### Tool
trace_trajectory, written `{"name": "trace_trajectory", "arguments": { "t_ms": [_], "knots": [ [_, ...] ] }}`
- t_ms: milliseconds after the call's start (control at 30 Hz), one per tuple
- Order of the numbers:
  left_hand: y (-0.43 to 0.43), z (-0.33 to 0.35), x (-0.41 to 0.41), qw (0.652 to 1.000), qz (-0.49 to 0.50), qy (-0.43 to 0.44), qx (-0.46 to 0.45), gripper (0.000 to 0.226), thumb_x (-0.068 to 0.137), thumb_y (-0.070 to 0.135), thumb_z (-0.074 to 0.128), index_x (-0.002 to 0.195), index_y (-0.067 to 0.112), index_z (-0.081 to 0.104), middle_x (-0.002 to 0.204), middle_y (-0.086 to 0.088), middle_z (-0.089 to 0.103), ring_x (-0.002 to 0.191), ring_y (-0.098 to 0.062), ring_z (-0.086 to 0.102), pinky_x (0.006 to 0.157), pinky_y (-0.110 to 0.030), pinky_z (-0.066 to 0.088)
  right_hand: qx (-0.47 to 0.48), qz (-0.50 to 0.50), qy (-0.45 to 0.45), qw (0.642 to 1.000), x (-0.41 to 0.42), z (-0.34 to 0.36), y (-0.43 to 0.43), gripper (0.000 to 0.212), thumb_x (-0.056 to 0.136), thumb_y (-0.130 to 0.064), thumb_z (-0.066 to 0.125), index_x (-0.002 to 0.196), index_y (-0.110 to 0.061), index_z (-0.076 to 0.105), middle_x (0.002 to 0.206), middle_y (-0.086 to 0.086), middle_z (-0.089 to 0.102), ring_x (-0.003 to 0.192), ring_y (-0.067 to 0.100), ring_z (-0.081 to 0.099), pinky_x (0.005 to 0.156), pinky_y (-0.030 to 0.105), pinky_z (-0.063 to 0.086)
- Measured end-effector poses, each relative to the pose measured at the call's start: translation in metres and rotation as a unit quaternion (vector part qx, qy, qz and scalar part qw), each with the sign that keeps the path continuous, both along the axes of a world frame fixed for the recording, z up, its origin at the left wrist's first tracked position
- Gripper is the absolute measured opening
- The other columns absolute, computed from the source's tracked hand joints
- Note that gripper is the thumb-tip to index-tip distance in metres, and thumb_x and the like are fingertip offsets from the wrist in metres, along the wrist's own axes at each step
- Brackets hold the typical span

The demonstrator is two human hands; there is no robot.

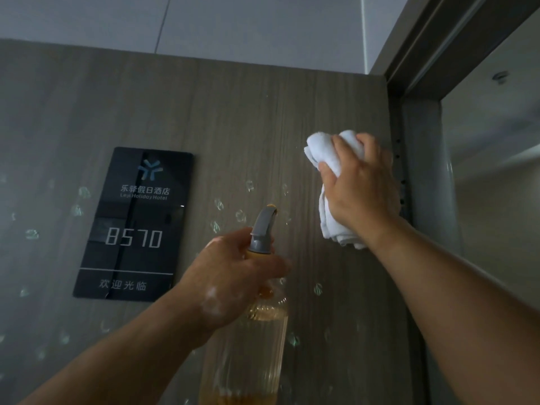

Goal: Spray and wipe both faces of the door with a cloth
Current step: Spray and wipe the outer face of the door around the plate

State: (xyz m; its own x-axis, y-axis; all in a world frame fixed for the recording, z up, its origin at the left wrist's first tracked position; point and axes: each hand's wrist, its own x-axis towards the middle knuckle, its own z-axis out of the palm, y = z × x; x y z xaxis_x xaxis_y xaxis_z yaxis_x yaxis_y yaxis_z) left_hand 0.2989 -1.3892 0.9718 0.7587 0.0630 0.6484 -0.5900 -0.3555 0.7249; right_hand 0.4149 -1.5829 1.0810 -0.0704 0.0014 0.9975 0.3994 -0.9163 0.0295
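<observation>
**While one hand grips the bottle, the other presses the cloth to the door**

Seen from the head camera, the grey wood-grain door [233,127] fills most of the frame, and its right edge meets a dark door frame [420,171] at the right. At lower centre, the left hand [233,276] is wrapped round the neck of a clear spray bottle [257,331]. The bottle holds yellowish liquid, and its grey nozzle points at the door. White foam [211,299] sits on the back of this hand.

At centre right, the right hand [359,188] clutches a bunched white cloth [324,150] and holds it against the door face, close to the door's right edge. Part of the cloth sticks out above the fingers and part hangs below the wrist.

Drops of spray [217,204] dot the door across the middle and lower frame. A dark room sign [134,223] reading 8570 is fixed to the door at centre left, well apart from the cloth.
</observation>
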Motion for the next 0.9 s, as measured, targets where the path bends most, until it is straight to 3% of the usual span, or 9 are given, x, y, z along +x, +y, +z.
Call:
{"name": "trace_trajectory", "arguments": {
  "t_ms": [200,367,500,633,767,900],
  "knots": [
    [0.006,-0.004,0.002,1.000,0.014,-0.003,0.008,0.022,0.082,0.032,0.078,0.101,0.026,0.069,0.082,0.002,0.076,0.071,-0.015,0.075,0.067,-0.030,0.059,-0.033,-0.002,0.004,0.999,-0.002,0.000,-0.001,0.043,0.099,-0.044,0.055,0.139,-0.030,0.047,0.153,-0.002,0.041,0.121,0.035,0.048,0.088,0.048,0.049],
    [0.008,-0.005,0.002,0.999,0.026,-0.013,0.014,0.019,0.081,0.033,0.078,0.097,0.026,0.069,0.083,0.002,0.076,0.069,-0.010,0.075,0.064,-0.026,0.058,0.001,-0.063,0.071,0.995,-0.011,-0.010,0.014,0.052,0.103,-0.045,0.050,0.151,-0.036,0.032,0.167,-0.001,0.016,0.129,0.038,0.038,0.094,0.054,0.042],
    [0.011,-0.006,0.003,1.000,0.020,-0.009,0.010,0.022,0.081,0.034,0.079,0.100,0.027,0.070,0.084,0.002,0.077,0.071,-0.012,0.075,0.068,-0.031,0.060,0.023,-0.052,0.045,0.997,-0.007,-0.015,0.020,0.059,0.101,-0.046,0.052,0.155,-0.037,0.030,0.168,0.000,0.016,0.126,0.038,0.041,0.093,0.052,0.043],
    [0.019,-0.008,0.004,1.000,0.018,-0.018,0.001,0.016,0.082,0.033,0.078,0.096,0.029,0.072,0.080,0.004,0.077,0.072,-0.016,0.075,0.076,-0.040,0.062,-0.100,-0.036,-0.012,0.994,-0.007,-0.039,0.018,0.058,0.095,-0.034,0.062,0.150,-0.037,0.045,0.163,0.000,0.034,0.112,0.036,0.049,0.087,0.048,0.050],
    [0.027,-0.013,0.001,1.000,0.009,-0.018,-0.012,0.010,0.082,0.027,0.077,0.091,0.030,0.074,0.078,0.004,0.077,0.070,-0.017,0.074,0.077,-0.042,0.062,-0.259,-0.011,-0.024,0.965,-0.004,-0.079,0.010,0.062,0.090,-0.028,0.065,0.150,-0.036,0.049,0.162,-0.001,0.038,0.105,0.027,0.050,0.083,0.044,0.053],
    [0.032,-0.016,0.001,1.000,0.000,-0.017,-0.010,0.010,0.081,0.026,0.077,0.090,0.030,0.074,0.081,0.004,0.078,0.072,-0.019,0.075,0.077,-0.042,0.062,-0.243,0.002,-0.039,0.969,-0.001,-0.059,0.010,0.060,0.091,-0.025,0.065,0.149,-0.038,0.053,0.160,-0.005,0.042,0.106,0.027,0.051,0.083,0.043,0.053]
  ]
}}
